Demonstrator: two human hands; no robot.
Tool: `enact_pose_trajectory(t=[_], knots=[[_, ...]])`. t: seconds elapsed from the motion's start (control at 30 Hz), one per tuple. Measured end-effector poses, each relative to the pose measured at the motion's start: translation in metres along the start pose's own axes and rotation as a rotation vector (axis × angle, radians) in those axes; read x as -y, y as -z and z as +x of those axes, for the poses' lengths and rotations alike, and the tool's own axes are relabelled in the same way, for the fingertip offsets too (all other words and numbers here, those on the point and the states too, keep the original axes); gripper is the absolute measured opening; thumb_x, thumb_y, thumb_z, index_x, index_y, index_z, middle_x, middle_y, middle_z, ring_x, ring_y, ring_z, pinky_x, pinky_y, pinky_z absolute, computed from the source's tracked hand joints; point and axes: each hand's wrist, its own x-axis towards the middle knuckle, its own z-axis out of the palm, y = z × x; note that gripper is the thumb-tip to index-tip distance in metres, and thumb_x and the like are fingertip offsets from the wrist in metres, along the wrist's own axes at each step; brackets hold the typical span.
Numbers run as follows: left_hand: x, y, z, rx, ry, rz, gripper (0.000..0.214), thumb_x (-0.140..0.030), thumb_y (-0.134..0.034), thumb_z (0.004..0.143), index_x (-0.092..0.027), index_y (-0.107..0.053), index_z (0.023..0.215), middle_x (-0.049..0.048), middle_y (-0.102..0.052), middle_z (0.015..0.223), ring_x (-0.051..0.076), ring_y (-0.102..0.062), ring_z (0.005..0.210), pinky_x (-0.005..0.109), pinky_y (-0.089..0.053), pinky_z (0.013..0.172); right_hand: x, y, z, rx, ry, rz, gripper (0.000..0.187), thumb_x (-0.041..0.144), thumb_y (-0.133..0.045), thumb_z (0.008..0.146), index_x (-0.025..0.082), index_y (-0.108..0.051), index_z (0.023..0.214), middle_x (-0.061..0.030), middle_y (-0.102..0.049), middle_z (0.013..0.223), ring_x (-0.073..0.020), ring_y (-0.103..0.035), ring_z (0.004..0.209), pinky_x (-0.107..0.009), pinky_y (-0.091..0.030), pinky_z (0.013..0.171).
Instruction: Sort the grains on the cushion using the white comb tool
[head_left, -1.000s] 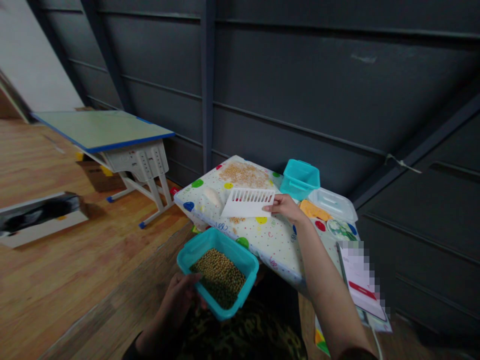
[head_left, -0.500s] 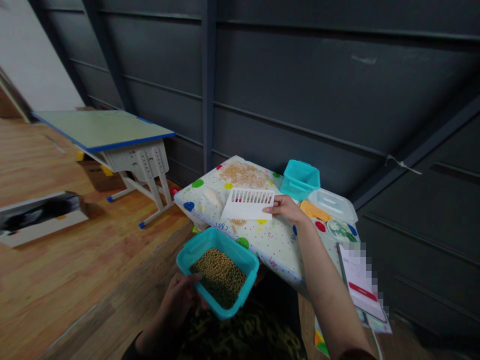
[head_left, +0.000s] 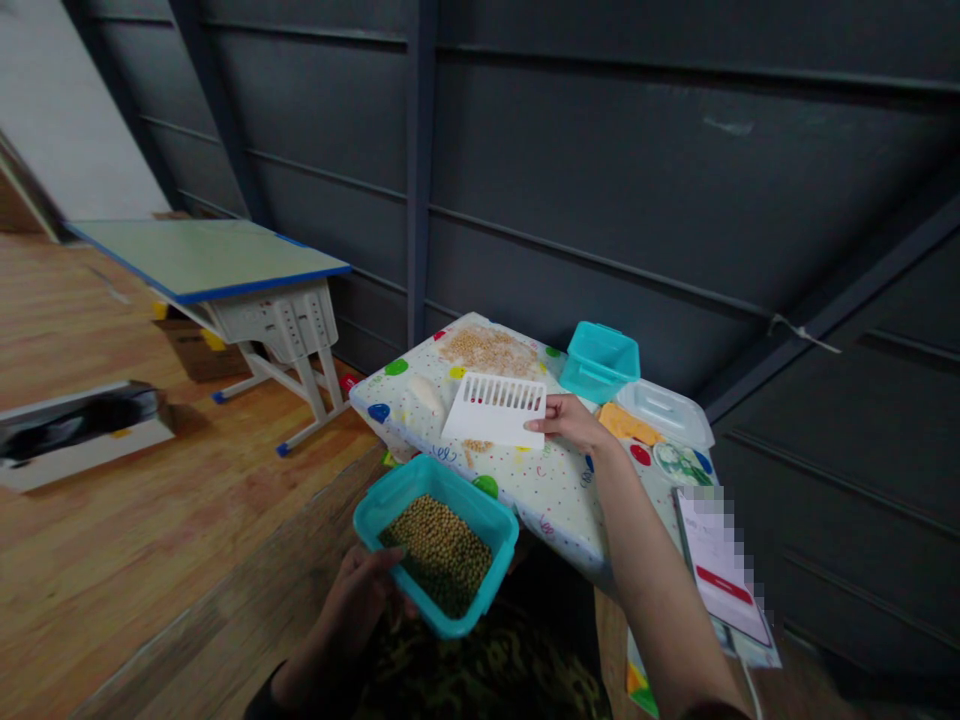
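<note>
My left hand (head_left: 367,585) grips the near left rim of a turquoise plastic box (head_left: 365,520), thumb over the edge. Soybeans (head_left: 439,535) cover the bottom of that box, which hangs just off the table's front edge. Between the thumb and fingers of my right hand (head_left: 570,420) is a white slotted scraper (head_left: 491,425), held by its right side above the table. Partly hidden under the scraper is a small patch of soybeans (head_left: 478,447). A wider spread of beans in pale powder (head_left: 491,348) lies beyond it, with a whitish heap (head_left: 426,393) to its left.
A second turquoise box (head_left: 600,362) stands at the table's back right, beside a clear lid (head_left: 667,412) and an orange cloth (head_left: 628,424). A tablet (head_left: 721,565) with a cable lies at the right edge. A desk (head_left: 217,260) stands left, a white carton (head_left: 86,435) on the floor.
The scraper's near edge has tipped slightly lower toward me, my right hand still holding it. My left hand and the box of soybeans have hardly moved.
</note>
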Motion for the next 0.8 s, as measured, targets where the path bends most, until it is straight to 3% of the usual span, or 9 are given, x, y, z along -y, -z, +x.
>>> enact_pose_trajectory(t=[0.17,0.27,0.37,0.47,0.63,0.8], knots=[[-0.001,-0.001,-0.003,0.037,-0.009,0.037,0.053,-0.058,-0.087,0.076,-0.018,-0.071,0.044,0.0099,-0.064,0.036,0.018,-0.057,0.028,0.025,-0.041,0.031,-0.006,-0.003,-0.011,-0.054,0.052,-0.038,0.048,0.035,-0.095,0.059,0.018,-0.077,0.101,-0.0016,-0.078,0.077,-0.0131,-0.060,0.056,-0.024,-0.045,0.050],[-0.001,-0.003,-0.004,0.030,-0.021,0.019,0.055,-0.056,-0.089,0.074,-0.020,-0.066,0.040,0.0083,-0.064,0.036,0.018,-0.058,0.028,0.024,-0.040,0.031,-0.009,-0.006,-0.022,-0.148,0.086,-0.042,0.071,0.036,-0.094,0.060,0.023,-0.070,0.125,0.0023,-0.076,0.073,-0.0155,-0.062,0.054,-0.024,-0.045,0.047],[-0.002,-0.005,-0.005,0.047,-0.032,0.010,0.056,-0.055,-0.088,0.074,-0.021,-0.063,0.038,0.0090,-0.064,0.036,0.019,-0.060,0.030,0.025,-0.039,0.031,-0.013,-0.010,-0.034,-0.233,0.102,-0.004,0.090,0.039,-0.094,0.060,0.025,-0.060,0.143,0.0008,-0.079,0.081,-0.0213,-0.070,0.064,-0.028,-0.052,0.053],[-0.003,-0.006,-0.005,0.061,-0.029,0.052,0.054,-0.056,-0.085,0.077,-0.019,-0.068,0.041,0.0097,-0.066,0.038,0.019,-0.061,0.031,0.026,-0.041,0.033,-0.021,-0.015,-0.045,-0.308,0.093,0.023,0.084,0.042,-0.094,0.060,0.025,-0.062,0.136,-0.0016,-0.081,0.085,-0.0249,-0.075,0.070,-0.030,-0.055,0.057],[-0.002,-0.006,-0.005,0.024,-0.028,0.072,0.052,-0.057,-0.084,0.075,-0.019,-0.069,0.042,0.0087,-0.063,0.036,0.018,-0.058,0.030,0.026,-0.041,0.034,-0.033,-0.024,-0.060,-0.413,0.059,0.032,0.063,0.042,-0.093,0.059,0.025,-0.066,0.113,-0.0036,-0.081,0.084,-0.0227,-0.070,0.061,-0.029,-0.051,0.051],[-0.003,-0.007,-0.006,0.009,-0.019,0.052,0.052,-0.054,-0.086,0.076,-0.020,-0.065,0.042,0.0076,-0.065,0.038,0.019,-0.061,0.031,0.026,-0.045,0.034,-0.036,-0.032,-0.085,-0.528,0.061,0.101,0.062,0.043,-0.095,0.060,0.025,-0.070,0.114,-0.0098,-0.086,0.100,-0.0293,-0.077,0.074,-0.035,-0.058,0.057]])
